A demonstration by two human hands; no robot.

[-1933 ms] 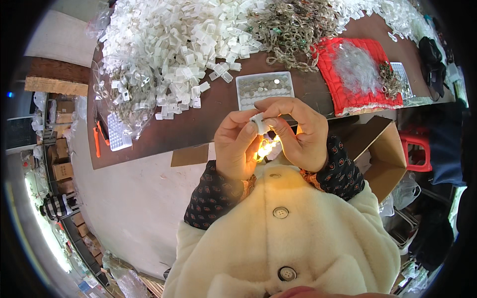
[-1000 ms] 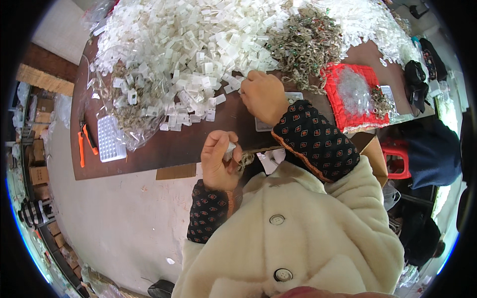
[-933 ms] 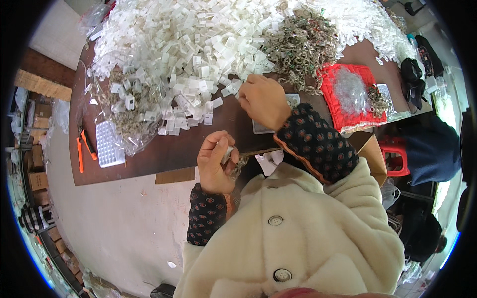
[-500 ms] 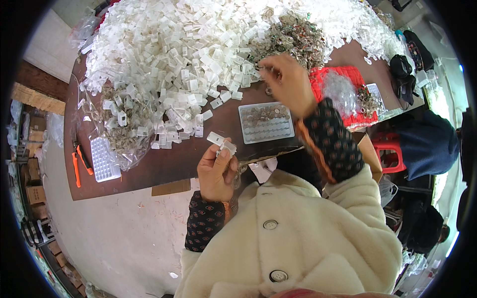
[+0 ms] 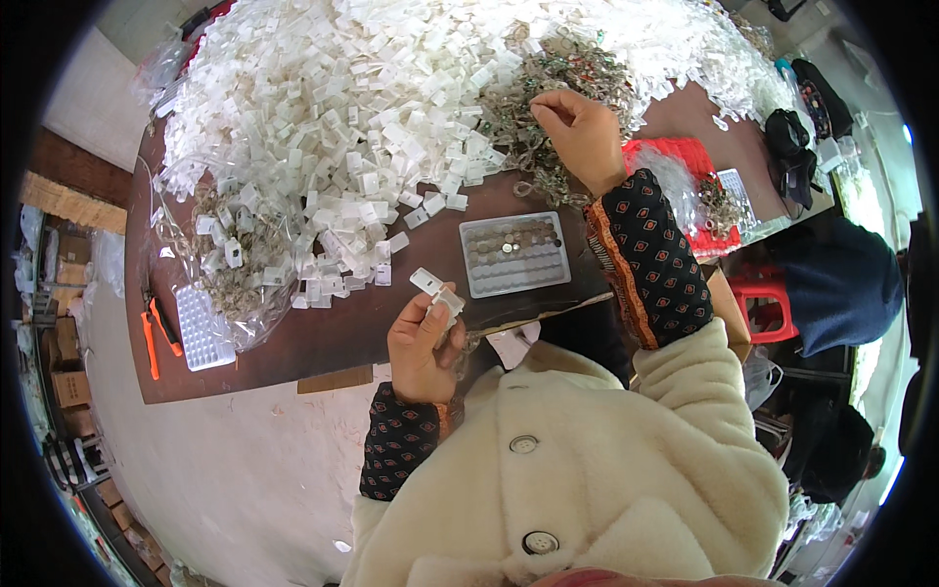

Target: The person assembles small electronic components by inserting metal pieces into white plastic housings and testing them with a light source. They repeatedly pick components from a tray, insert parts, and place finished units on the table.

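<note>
Before my chest, my left hand is closed around a small white plastic casing with its lid swung up. Thin clear strands hang below that hand. My right hand is raised over the near edge of a tangled heap of small wired parts. Its fingers are bent, with thumb and forefinger close together; anything between them is too small to make out. On the table between the hands lies a clear plastic tray with rows of round slots, its farther rows holding small silvery discs.
A large mound of white casings covers the far table. At left are a bag of wired parts, a white blister tray and orange-handled pliers. Red cloth and a red stool are at right.
My right hand has moved slightly up and right over the wired parts, its fingers drawing closer together. The casing in my left hand has tilted a little.
</note>
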